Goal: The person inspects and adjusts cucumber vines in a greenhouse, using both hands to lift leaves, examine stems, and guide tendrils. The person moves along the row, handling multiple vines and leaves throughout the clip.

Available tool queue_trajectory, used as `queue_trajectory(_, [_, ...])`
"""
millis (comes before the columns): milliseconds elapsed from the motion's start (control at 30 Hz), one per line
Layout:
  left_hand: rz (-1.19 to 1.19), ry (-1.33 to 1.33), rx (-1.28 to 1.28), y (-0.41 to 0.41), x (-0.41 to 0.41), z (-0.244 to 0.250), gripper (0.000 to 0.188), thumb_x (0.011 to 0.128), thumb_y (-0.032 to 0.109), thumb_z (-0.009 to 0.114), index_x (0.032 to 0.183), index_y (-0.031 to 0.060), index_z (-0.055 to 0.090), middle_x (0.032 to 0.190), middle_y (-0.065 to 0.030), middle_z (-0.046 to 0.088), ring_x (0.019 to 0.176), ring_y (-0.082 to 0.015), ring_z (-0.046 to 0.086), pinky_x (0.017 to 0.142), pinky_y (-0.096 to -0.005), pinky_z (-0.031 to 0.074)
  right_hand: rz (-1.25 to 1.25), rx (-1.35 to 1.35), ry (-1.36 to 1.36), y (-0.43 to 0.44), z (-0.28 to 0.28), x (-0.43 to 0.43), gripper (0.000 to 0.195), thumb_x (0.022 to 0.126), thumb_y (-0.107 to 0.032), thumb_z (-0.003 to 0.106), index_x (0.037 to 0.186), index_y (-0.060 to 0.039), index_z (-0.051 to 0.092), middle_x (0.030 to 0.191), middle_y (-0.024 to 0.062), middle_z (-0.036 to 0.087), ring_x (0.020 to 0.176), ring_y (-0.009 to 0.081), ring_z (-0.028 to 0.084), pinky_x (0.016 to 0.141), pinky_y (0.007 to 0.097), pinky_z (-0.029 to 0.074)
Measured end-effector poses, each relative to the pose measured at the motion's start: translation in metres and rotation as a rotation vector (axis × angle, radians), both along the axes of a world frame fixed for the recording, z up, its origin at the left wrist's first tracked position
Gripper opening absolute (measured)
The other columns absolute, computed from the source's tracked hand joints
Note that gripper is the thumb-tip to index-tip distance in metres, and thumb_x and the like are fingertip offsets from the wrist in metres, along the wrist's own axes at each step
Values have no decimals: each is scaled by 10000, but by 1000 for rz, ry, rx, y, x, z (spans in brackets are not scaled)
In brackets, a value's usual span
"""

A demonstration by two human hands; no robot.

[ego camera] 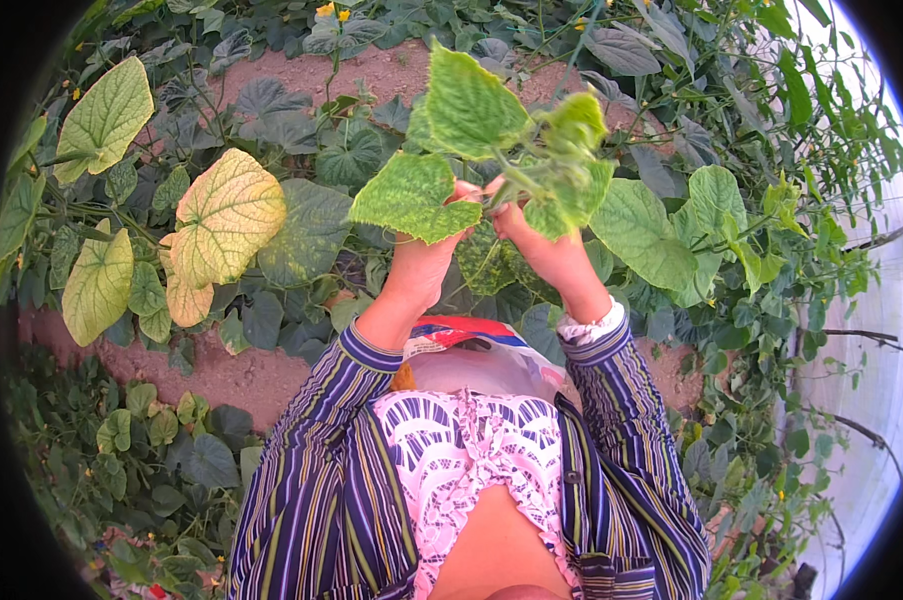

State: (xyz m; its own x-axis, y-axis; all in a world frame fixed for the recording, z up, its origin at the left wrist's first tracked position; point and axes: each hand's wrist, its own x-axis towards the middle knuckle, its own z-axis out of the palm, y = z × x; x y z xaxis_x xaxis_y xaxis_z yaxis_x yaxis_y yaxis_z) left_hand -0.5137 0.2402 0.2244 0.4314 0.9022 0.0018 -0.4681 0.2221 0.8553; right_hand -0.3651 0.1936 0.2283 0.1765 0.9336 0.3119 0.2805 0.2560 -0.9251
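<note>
Both hands are raised together before my chest at the top of a cucumber vine (522, 180). My right hand (545, 251) pinches its stem just below the shoot tip, which is blurred. My left hand (426, 262) meets it from the other side, fingertips closed at the same stem; a broad green leaf (406, 199) covers part of these fingers. Something small and thin lies between the fingertips, too unclear to name. Another leaf (475, 112) stands upright above the hands, and a mottled leaf (489, 262) hangs between the wrists.
At my waist is a printed plastic bag (489, 349). Yellowing leaves (230, 217) spread at the left. Rows of cucumber plants (271, 112) grow along bare soil strips (218, 375). Pale plastic sheeting (856, 390) forms the right side, with dark curved branches (864, 427) before it.
</note>
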Motion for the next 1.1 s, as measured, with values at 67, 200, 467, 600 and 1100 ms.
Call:
queue_trajectory(67, [36,-46,-18,2,5,-14,229,840,100,650,1055,57,589,982,-9,606,886,-85,554,742,-265,465,-3,-138,36,1,-33,2,139,895,-76,531,1015,-9,554,789,1,575,686,68,535,578,214,424])
queue_trajectory(200, [-73,52,87,-1,7,-16,237,853,105,638,1080,56,589,1001,5,594,875,-79,550,734,-248,465,-33,-177,432,-1,-42,-8,58,833,-39,609,832,-23,554,779,5,580,631,76,546,561,221,435])
queue_trajectory(467, [57,152,382,7,18,-10,168,859,100,626,1014,35,621,942,-28,626,853,-97,562,737,-254,466,-385,425,-642,-47,48,-32,253,718,19,632,967,-19,601,1028,177,582,879,280,607,733,346,506])
queue_trajectory(600, [-115,-28,215,7,31,-15,176,863,99,617,1025,29,612,950,-29,627,846,-107,568,733,-260,472,-364,641,-520,-41,116,-58,439,669,3,646,1098,-15,557,1327,308,334,1209,432,398,988,456,365])
queue_trajectory(1100, [-76,191,319,18,31,-7,184,870,113,608,1037,35,607,952,-21,621,840,-112,570,725,-262,473,-431,763,-110,3,84,-93,537,662,23,649,1171,-63,501,1022,132,499,829,250,558,735,354,464])
